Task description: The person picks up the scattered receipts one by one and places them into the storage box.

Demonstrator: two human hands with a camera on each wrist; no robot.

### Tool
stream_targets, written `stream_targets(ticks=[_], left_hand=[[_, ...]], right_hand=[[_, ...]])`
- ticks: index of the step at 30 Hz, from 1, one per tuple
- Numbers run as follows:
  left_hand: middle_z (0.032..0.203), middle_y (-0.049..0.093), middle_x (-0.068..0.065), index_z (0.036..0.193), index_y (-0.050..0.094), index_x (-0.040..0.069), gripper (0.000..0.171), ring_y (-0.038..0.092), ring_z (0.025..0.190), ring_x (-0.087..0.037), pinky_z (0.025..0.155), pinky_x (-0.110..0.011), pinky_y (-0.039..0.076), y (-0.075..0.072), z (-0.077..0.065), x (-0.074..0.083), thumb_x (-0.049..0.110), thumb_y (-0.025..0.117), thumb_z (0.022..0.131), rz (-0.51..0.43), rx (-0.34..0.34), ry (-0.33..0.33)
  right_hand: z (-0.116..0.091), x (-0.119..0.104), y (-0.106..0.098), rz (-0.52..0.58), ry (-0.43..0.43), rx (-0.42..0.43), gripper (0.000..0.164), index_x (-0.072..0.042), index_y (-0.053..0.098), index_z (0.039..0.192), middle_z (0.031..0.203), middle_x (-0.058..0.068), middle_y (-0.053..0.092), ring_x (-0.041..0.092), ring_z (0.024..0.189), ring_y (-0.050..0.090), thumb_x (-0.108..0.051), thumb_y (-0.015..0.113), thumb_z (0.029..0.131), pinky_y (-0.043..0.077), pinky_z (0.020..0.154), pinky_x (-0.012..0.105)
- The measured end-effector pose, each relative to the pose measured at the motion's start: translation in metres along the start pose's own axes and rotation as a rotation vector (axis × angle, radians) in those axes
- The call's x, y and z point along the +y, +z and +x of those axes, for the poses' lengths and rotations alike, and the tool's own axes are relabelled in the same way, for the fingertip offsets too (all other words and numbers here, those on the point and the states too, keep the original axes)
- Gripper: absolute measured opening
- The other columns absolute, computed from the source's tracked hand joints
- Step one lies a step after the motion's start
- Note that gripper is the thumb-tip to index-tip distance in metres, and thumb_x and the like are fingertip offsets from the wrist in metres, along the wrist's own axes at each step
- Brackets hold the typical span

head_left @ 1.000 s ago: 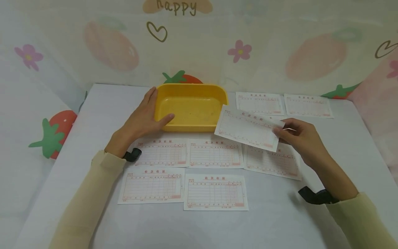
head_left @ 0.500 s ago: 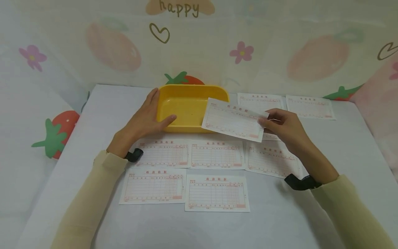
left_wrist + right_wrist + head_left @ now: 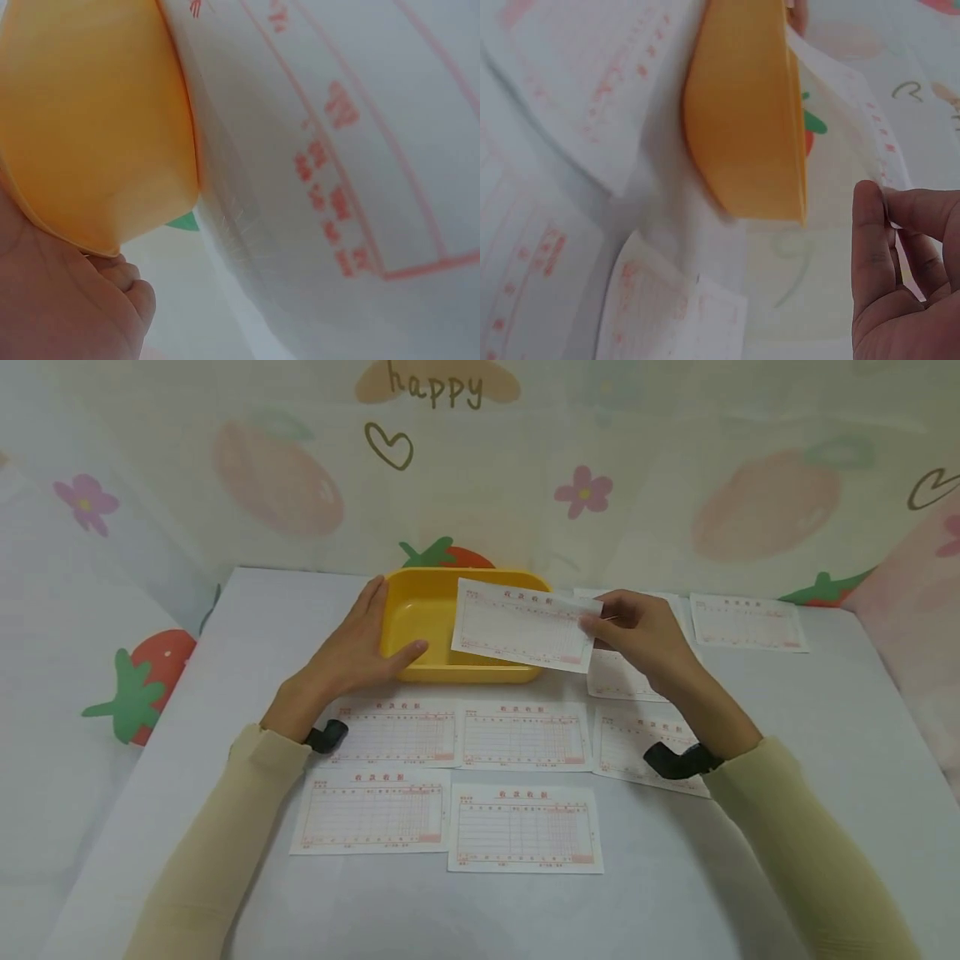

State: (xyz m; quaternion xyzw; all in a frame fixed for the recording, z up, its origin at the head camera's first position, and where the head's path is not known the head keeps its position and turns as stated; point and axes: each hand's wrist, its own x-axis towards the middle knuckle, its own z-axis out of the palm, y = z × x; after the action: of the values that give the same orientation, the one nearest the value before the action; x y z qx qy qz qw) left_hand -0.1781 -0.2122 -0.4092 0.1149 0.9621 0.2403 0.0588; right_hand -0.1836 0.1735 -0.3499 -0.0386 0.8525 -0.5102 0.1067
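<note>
A yellow plastic basin [image 3: 472, 674] stands near the back of the white table. My left hand [image 3: 347, 652] holds its left end, the thumb at the front rim and the fingers along the outer side. In the left wrist view, that hand [image 3: 71, 300] is up against the basin wall [image 3: 97, 112]. Between thumb and fingers, my right hand [image 3: 647, 633] pinches the right edge of a white receipt slip [image 3: 517, 627] printed in red. The slip is held tilted over the basin's right half, hiding part of its inside. In the right wrist view, the fingertips [image 3: 870, 196] grip the slip's edge.
Several similar slips lie on the table: a row with a middle slip [image 3: 523, 737] before the basin, a front slip [image 3: 525, 828] nearer, and others such as the far right slip [image 3: 750, 622]. A printed cloth [image 3: 480, 485] hangs behind the table. Both wrists wear black straps.
My right hand has moved left and away from me, bringing the slip from beside the basin to over it. My left hand stays at the basin's left end.
</note>
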Motion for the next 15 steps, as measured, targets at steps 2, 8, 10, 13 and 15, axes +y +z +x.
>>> stream_targets(ticks=[2,8,10,13,15], left_hand=[[0.172,-0.012,-0.003,0.162,-0.012,0.015,0.112,0.01,0.16,-0.034,0.128,-0.054,0.02,0.0,0.0,0.0,0.077,0.046,0.089,0.005,-0.008,-0.002],[0.172,-0.011,-0.007,0.162,-0.011,0.012,0.113,0.01,0.159,-0.035,0.128,-0.055,0.02,-0.001,0.0,-0.002,0.075,0.048,0.089,0.003,-0.015,0.006],[0.172,-0.01,-0.008,0.162,-0.011,0.012,0.113,0.01,0.16,-0.034,0.128,-0.055,0.021,-0.001,0.001,-0.003,0.075,0.049,0.089,-0.003,-0.011,0.017],[0.172,-0.01,-0.008,0.163,-0.009,0.014,0.112,0.008,0.16,-0.032,0.127,-0.056,0.022,-0.002,0.001,-0.002,0.075,0.049,0.089,-0.019,-0.009,0.036],[0.172,-0.01,-0.006,0.163,-0.008,0.016,0.111,0.007,0.16,-0.031,0.127,-0.057,0.022,-0.002,0.001,-0.002,0.075,0.049,0.089,-0.028,-0.01,0.04]], right_hand=[[0.007,-0.005,0.005,0.001,-0.013,-0.012,0.03,-0.008,0.065,0.116,0.106,0.001,0.066,0.012,0.094,0.068,-0.028,0.071,0.095,0.061,0.088,0.027],[0.021,-0.014,0.019,-0.019,-0.026,-0.093,0.031,-0.01,0.064,0.119,0.113,0.005,0.067,0.016,0.097,0.068,-0.029,0.07,0.095,0.06,0.09,0.026],[0.025,-0.016,0.022,-0.008,-0.034,-0.11,0.031,-0.009,0.064,0.12,0.115,0.007,0.067,0.017,0.097,0.069,-0.028,0.07,0.096,0.06,0.092,0.029],[0.029,-0.017,0.028,-0.008,-0.048,-0.12,0.029,-0.008,0.065,0.119,0.111,0.008,0.067,0.019,0.095,0.068,-0.025,0.07,0.096,0.061,0.092,0.032],[0.032,-0.018,0.033,-0.022,-0.057,-0.127,0.029,-0.006,0.065,0.118,0.108,0.009,0.066,0.021,0.092,0.066,-0.024,0.07,0.096,0.061,0.088,0.03]])
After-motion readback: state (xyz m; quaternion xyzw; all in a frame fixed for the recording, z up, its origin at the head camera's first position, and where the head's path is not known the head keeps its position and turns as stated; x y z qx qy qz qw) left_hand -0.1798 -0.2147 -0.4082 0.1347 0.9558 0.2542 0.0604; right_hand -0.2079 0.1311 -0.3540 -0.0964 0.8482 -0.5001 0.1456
